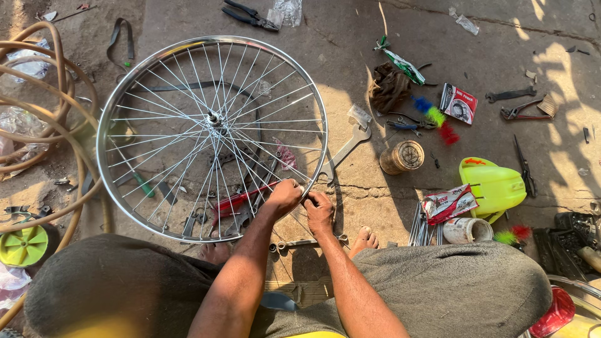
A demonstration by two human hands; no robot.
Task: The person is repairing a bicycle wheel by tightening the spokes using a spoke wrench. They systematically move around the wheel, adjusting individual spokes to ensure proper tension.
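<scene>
A spoked silver bicycle wheel rim (125, 87) with its hub (214, 117) lies flat on the concrete before me. My left hand (285, 196) pinches a spoke close to the rim's near right edge. My right hand (320, 213) grips the rim right beside it, fingers curled around the metal. Both hands almost touch each other. Whether a small tool is in the fingers cannot be told. My bare feet (363, 240) rest just under the wheel's near edge.
A large wrench (344, 150) lies right of the wheel. Pliers (250, 15) lie at the top. Coiled tan hose (37, 112) lies left. Right side holds a round tin (402, 156), a yellow-green container (494, 184), a bundle of spokes (422, 228), rags and scattered tools.
</scene>
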